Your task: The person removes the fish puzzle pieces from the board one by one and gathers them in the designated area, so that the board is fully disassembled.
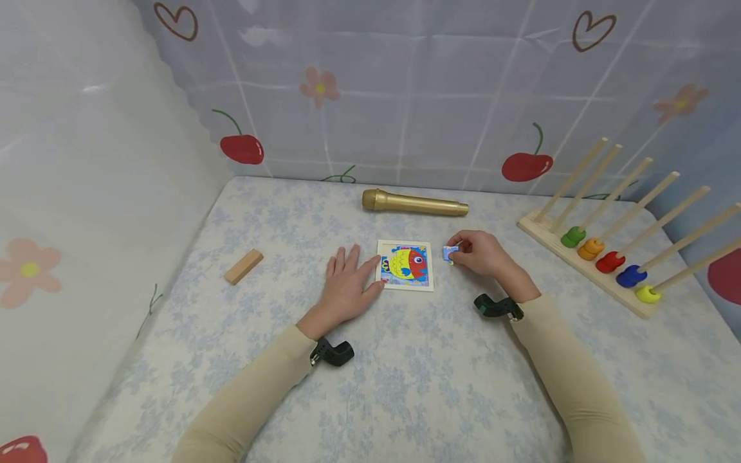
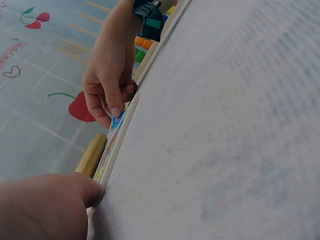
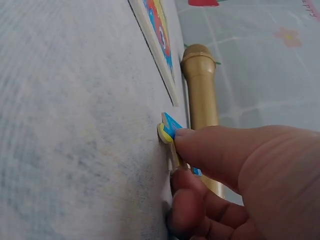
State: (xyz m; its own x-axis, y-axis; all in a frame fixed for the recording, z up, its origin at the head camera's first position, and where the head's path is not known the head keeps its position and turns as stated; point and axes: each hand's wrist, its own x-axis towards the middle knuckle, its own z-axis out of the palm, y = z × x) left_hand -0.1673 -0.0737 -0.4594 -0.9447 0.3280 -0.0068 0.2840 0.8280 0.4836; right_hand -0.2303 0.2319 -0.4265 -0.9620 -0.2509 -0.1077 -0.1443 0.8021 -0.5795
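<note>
A small square jigsaw puzzle [image 1: 410,265] with a yellow and red fish lies in a pale wooden tray on the table. Its upper left corner looks pale and unprinted. My left hand [image 1: 347,292] lies on the cloth with fingers spread, thumb and index finger touching the tray's left edge. Just right of the tray, my right hand [image 1: 479,252] pinches a blue puzzle piece [image 1: 449,253] between thumb and fingers. In the right wrist view, the puzzle piece [image 3: 171,125] is tilted on edge close to the cloth, with a yellow patch on its tab.
Behind the tray lies a gold toy microphone [image 1: 417,203]. A wooden block [image 1: 244,266] rests at the left. At the right stands a wooden peg rack [image 1: 587,267] with upright rods and several coloured beads. A patterned curtain [image 1: 370,96] hangs along the table's back edge.
</note>
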